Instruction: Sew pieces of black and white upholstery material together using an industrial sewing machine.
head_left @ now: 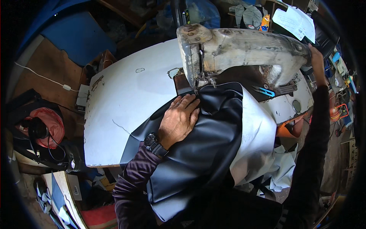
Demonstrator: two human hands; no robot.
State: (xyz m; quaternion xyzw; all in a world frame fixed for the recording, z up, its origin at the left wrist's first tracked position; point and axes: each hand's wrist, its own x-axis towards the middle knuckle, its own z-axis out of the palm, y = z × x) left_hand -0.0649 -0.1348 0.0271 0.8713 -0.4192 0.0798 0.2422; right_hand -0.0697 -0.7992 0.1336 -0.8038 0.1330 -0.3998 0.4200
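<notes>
I see black material, its reverse side plain white. The table is white with brown chipped patches. The sewing machine is cream, mottled grey and brown. The left sleeve reads dark plum, the right sleeve near-black, and the watch black. I also make out light-blue snips, an orange packet, a blue panel, a white cord and a coral-red lining.

We believe this is a sewing workshop. We see an old, worn sewing machine on a chipped white table, black sheet material at its needle, a small blue thread cutter nearby, and loose scraps below.
</notes>
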